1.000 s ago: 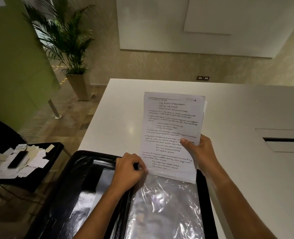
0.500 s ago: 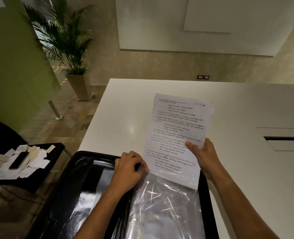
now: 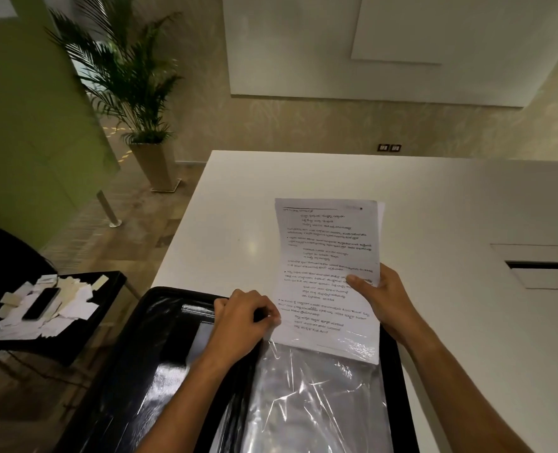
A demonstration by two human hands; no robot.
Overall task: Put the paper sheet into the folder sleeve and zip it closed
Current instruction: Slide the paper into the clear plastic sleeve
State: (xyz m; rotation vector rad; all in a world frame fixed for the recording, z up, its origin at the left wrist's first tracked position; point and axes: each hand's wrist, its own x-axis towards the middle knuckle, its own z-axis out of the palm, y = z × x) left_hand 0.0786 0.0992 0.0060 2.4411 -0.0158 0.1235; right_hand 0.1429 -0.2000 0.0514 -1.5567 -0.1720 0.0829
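A white printed paper sheet [image 3: 326,256] stands nearly upright over the open black folder [image 3: 160,354]. My right hand [image 3: 379,295] grips the sheet at its right edge, thumb on the print. The sheet's lower end sits inside the mouth of the clear plastic sleeve [image 3: 313,403], whose film covers the bottom lines. My left hand [image 3: 241,318] pinches the sleeve's top left corner and holds the mouth apart. The folder lies at the near left corner of the white table [image 3: 451,207]. The zipper is not visible.
A black side table [image 3: 107,289] at the left carries a dark phone [image 3: 40,304] on scattered paper slips. A potted palm [image 3: 134,103] stands on the floor beyond. A cable slot [image 3: 545,265] is cut into the table at the right.
The sheet has slid down and a little right, so more of its lower end now lies under the sleeve's film. My right hand came down with it. My left hand stayed at the sleeve's corner.
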